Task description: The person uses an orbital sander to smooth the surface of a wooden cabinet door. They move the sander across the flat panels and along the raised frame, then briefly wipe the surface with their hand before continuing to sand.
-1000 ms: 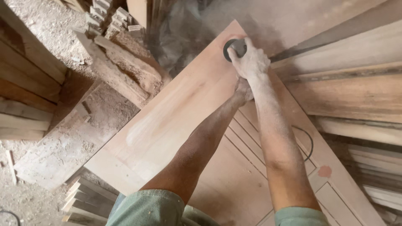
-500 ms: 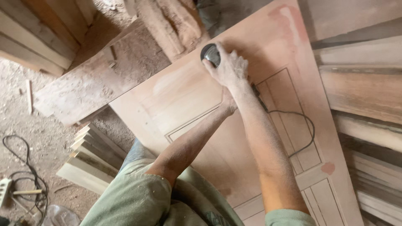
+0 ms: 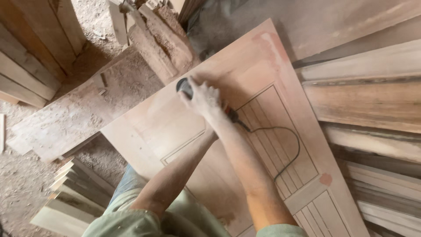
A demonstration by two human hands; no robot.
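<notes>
A pale wooden panel door (image 3: 267,61) lies flat in front of me, with grooved panels in its right half. My right hand (image 3: 204,99), white with dust, is closed over a hand-held power sander (image 3: 185,87) whose dark disc rests on the door's smooth upper part. My left hand (image 3: 212,133) reaches under my right forearm to the tool's orange and black rear body (image 3: 231,115); its fingers are mostly hidden. The tool's black cord (image 3: 293,140) loops across the grooved panel.
Rough planks (image 3: 368,101) are stacked along the right. More boards (image 3: 26,66) lean at the left and a pile of cut slats (image 3: 74,193) sits lower left. A dusty board (image 3: 87,109) lies on the sawdust floor. Dust hangs in the air at the top (image 3: 228,22).
The sander and both hands have moved back along the door toward me, away from its far corner. My view has shifted, so more of the grooved panels and cord now shows.
</notes>
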